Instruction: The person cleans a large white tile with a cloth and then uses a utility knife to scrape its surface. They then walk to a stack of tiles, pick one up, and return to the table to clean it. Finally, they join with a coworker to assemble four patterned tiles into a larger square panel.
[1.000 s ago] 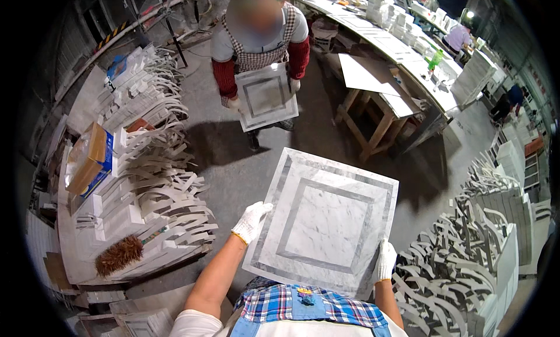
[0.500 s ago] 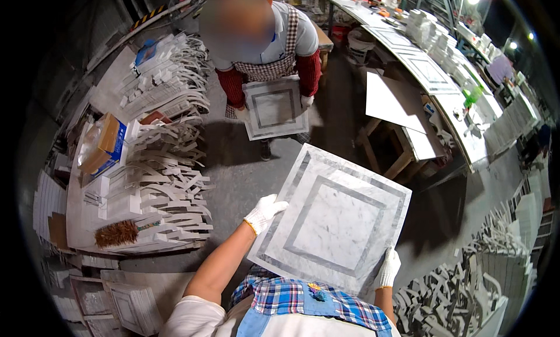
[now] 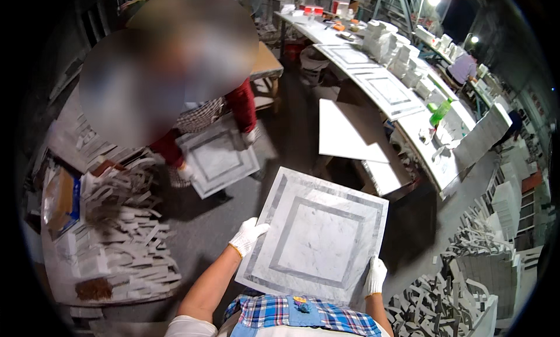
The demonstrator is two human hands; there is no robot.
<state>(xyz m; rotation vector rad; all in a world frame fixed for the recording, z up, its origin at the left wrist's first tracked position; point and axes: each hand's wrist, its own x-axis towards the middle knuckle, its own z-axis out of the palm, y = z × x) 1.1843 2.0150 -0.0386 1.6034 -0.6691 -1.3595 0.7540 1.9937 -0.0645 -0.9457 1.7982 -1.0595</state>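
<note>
Between my two hands I carry a square marble tile (image 3: 318,241), white with grey inlaid square bands, tilted in front of my apron. My left hand (image 3: 249,236), in a white knitted glove, grips its left edge with the thumb on the face. On the right edge, my gloved right hand (image 3: 375,276) is closed round the side; its fingers behind the tile are hidden. Facing me at the left, a co-worker in dark red sleeves holds a similar marble tile (image 3: 219,156) in both gloved hands.
A long worktable (image 3: 449,162) runs along the right with banded tiles (image 3: 388,95) and a green bottle (image 3: 441,112). A white board (image 3: 350,130) lies on a low stand ahead. Piles of stone strips (image 3: 131,238) fill the left bench; more strips (image 3: 431,305) lie at lower right.
My view has swung to the right, so the co-worker and left bench sit farther left. The tile stays in my hands. The co-worker appears closer, still holding the other tile.
</note>
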